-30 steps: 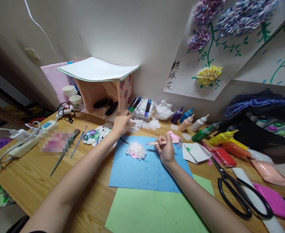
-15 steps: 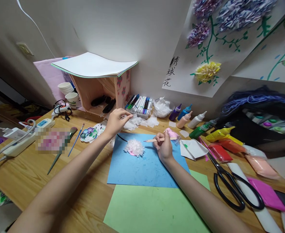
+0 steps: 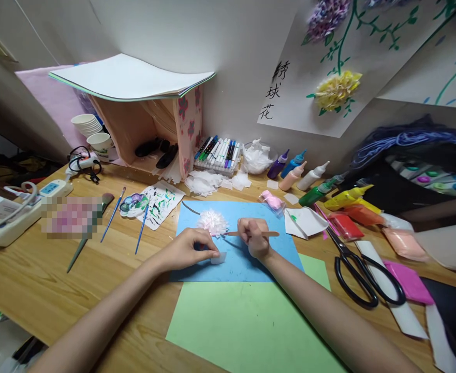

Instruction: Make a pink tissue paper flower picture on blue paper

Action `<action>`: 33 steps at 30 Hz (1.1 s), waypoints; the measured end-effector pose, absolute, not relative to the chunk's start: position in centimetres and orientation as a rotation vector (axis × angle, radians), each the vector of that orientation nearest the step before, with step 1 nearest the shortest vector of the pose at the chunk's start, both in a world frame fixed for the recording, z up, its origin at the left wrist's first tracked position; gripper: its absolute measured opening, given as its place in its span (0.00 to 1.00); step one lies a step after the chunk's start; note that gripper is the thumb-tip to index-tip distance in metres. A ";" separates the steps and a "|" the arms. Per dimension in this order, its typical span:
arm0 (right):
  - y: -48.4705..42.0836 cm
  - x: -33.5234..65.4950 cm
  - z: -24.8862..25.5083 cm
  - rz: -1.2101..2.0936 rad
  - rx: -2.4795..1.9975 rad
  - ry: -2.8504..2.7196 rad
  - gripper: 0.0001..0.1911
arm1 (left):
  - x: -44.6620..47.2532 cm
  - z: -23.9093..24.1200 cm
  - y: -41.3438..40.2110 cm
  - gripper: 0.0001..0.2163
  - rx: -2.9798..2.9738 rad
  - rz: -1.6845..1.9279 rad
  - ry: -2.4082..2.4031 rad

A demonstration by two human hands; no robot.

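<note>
Left hand (image 3: pixel 191 248): fingers pinched on a tissue square (image 3: pixel 219 257), flat on the blue sheet (image 3: pixel 251 264) at mid-bench. Right hand (image 3: pixel 253 237): closed round a stick (image 3: pixel 264 233), tip at the tissue flower (image 3: pixel 212 221). Judged step: preparing one square. The next move needs the stick centred on it. At the back edge, the bowl (image 3: pixel 255 158) holds crumpled tissue and the tray (image 3: pixel 217 167) holds markers.
</note>
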State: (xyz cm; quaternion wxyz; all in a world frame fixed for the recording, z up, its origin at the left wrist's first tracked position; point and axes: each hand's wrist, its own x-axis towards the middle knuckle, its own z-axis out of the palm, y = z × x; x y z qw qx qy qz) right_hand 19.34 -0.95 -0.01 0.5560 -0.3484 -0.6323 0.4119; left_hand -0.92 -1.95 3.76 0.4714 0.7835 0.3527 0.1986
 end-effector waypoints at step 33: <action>-1.9 19.1 0.7 0.677 -0.758 -1.816 0.26 | 1.2 2.3 -3.0 0.07 2.268 0.700 1.526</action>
